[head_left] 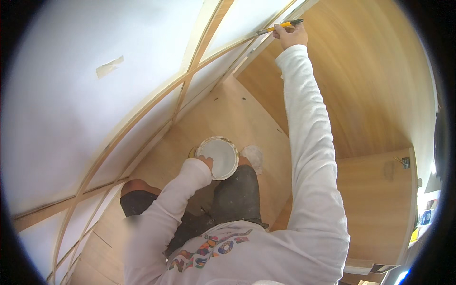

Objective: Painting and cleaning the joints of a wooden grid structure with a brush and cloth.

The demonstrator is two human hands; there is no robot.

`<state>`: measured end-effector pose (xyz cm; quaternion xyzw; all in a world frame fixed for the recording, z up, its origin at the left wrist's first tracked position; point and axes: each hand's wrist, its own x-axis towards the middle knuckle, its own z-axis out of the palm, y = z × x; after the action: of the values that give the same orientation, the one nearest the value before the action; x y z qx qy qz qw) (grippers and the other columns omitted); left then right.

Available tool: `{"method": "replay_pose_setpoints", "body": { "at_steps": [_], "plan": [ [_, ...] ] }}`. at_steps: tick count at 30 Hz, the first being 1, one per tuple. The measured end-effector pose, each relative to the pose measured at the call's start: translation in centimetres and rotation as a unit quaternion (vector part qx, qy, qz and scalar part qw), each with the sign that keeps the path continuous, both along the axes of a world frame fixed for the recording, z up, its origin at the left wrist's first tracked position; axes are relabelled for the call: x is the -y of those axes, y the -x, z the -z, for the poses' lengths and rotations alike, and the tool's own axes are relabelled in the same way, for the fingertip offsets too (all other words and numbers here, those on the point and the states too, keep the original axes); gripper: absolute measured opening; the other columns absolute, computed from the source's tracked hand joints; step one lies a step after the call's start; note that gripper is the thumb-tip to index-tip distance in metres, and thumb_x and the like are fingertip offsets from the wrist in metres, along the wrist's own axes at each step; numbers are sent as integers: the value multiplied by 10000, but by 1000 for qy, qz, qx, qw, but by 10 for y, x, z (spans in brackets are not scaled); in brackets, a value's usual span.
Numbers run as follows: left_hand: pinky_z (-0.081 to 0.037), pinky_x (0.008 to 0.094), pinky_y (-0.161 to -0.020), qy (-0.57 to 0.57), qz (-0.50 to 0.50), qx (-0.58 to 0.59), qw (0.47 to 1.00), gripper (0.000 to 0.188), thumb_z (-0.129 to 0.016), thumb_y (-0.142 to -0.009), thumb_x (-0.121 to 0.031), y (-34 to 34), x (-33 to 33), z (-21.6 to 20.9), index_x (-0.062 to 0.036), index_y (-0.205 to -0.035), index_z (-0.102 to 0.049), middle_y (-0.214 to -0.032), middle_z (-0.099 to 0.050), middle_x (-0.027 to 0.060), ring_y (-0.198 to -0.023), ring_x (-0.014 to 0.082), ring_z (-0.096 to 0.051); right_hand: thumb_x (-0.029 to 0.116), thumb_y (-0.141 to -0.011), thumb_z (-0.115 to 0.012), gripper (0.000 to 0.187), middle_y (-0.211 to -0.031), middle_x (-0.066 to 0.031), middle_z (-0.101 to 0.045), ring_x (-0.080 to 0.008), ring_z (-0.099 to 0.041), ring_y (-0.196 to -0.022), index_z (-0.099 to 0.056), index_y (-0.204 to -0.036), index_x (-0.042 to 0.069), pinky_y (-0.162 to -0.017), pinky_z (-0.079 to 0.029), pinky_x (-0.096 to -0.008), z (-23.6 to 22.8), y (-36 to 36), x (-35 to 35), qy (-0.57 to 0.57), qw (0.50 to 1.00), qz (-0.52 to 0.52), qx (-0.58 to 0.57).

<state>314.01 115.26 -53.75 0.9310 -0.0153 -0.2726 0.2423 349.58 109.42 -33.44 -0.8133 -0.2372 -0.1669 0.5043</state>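
My right hand (292, 36) reaches out to the far end of a panelled wall. Its fingers are closed around the yellow and black handle of a slim paintbrush (285, 26). The dark brush tip is at the wooden strip of the wall's framework; whether it touches cannot be made out. Low in front of me, my left hand (206, 162) grips the left rim of a round bucket (224, 156) holding pale paint. Part of the left hand is hidden by its white sleeve, and the bucket is close to my knee.
Thin wooden strips (190, 71) cross the white wall panels (52, 123) on the left, where a piece of tape (109, 66) sticks. A tall wooden panel (370, 76) rises on the right, above a hinged cabinet door (375, 204). Under me is a pale wooden floor (223, 111).
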Motion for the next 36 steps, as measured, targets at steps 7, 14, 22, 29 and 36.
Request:
{"method": "replay_pose_setpoints", "body": {
  "at_steps": [7, 14, 22, 29, 36],
  "plan": [
    [-508, 414, -846, -2, 2, -7, 1000, 332, -551, -832, -172, 2, 0, -1, -65, -1146, -553, -1170, -582, 183, -1047, 325, -613, 223, -760, -745, 358, -874, -143, -699, -252, -680, -789, -582, -996, 10, -747, -530, -337, 0, 52, -12, 155, 979, 46, 121],
    [-512, 414, -833, -7, 3, 15, 1000, 311, -550, -823, -158, 3, 1, -1, -61, -1119, -567, -1145, -592, 186, -1022, 326, -624, 160, -779, -736, 373, -852, -152, -688, -222, -689, -751, -553, -1038, -36, -699, -546, -304, -14, 111, -23, 120, 986, -99, 52],
    [-515, 415, -825, 1, -10, 21, 1000, 316, -566, -804, -141, 7, -1, -5, -52, -1107, -576, -1124, -602, 185, -1004, 329, -630, 126, -798, -725, 476, -862, -188, -692, -201, -709, -752, -481, -1105, -144, -678, -560, -257, -8, 60, -13, 3, 991, -104, -79],
    [-514, 413, -830, 1, -8, 13, 1000, 323, -562, -807, -148, 6, -1, -7, -54, -1116, -579, -1128, -602, 182, -1007, 327, -629, 168, -769, -736, 286, -812, -122, -696, -223, -690, -731, -592, -971, 27, -690, -538, -331, 4, 75, -14, 101, 986, 34, 126],
    [-514, 420, -828, 2, -15, 14, 1000, 317, -553, -811, -152, 6, 1, 0, -55, -1112, -584, -1135, -599, 184, -1014, 334, -625, 161, -759, -742, 301, -778, -116, -688, -200, -678, -698, -584, -963, 5, -664, -527, -308, 2, 144, -25, 56, 985, -137, 87]
  ]
}}
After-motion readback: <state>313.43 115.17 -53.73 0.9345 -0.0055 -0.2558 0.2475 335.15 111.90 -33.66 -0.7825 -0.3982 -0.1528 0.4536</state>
